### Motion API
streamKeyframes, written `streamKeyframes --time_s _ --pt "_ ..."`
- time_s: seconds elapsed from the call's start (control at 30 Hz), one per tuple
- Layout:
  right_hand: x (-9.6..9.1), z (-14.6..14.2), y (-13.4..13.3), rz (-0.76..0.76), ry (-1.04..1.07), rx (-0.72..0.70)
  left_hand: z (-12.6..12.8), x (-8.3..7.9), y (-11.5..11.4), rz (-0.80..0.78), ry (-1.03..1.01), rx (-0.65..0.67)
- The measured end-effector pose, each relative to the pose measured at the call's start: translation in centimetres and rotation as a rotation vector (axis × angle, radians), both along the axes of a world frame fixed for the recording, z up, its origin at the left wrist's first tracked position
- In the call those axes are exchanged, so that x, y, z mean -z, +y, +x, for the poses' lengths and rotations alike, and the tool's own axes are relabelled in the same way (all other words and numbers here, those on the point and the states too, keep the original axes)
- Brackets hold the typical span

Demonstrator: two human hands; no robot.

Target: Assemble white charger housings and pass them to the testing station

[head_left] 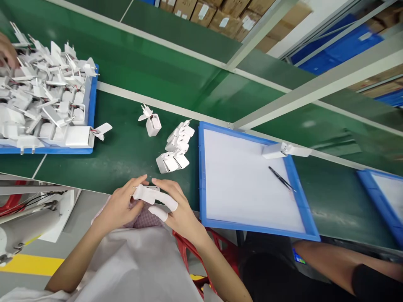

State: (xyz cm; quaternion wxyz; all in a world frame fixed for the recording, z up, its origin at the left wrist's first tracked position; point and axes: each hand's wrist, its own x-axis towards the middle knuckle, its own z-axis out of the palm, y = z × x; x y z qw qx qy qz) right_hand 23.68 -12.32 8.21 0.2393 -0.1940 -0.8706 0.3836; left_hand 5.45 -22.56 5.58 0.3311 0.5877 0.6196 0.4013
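Observation:
Close to my body, at the table's front edge, both hands hold a white plug adapter [143, 193] between them. My left hand [119, 206] grips its left end, with fingers on top and the thumb below. My right hand [181, 212], wearing white finger cots on two fingers, closes on the other end; part of the piece is hidden by those fingers. Just beyond stand several white adapters [172, 161] grouped in a row. A single adapter with its pronged lid flipped out [153, 124] stands farther back to the left.
A blue tray [94, 96] heaped with white adapters is at left, where another person's hand [8, 50] reaches in. At right, a white-lined blue tray [245, 188] holds black tweezers [281, 179] and an open adapter [277, 150]. A co-worker's arm [330, 260] is lower right.

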Motion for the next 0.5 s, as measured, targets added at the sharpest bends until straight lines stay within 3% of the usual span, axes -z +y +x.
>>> streamKeyframes --time_s 0.13,0.23,0.3,0.4,0.5 --pt "1.0 -0.6 0.5 -0.017 0.076 -0.052 0.1 -1.0 0.6 0.047 0.36 0.033" --pt "1.7 -0.5 0.9 -0.025 0.108 -0.061 0.2 -1.4 0.7 -0.032 0.361 0.04" --pt "1.9 -0.4 1.0 -0.031 0.126 -0.057 0.1 -1.5 0.5 -0.149 0.169 0.035" --pt "2.1 -0.3 1.0 -0.053 0.139 -0.052 -0.1 -1.3 0.3 -0.323 -0.316 -0.015" --pt "2.3 -0.3 0.9 -0.07 0.131 -0.048 -0.1 -1.1 0.4 -0.385 -0.693 -0.076"
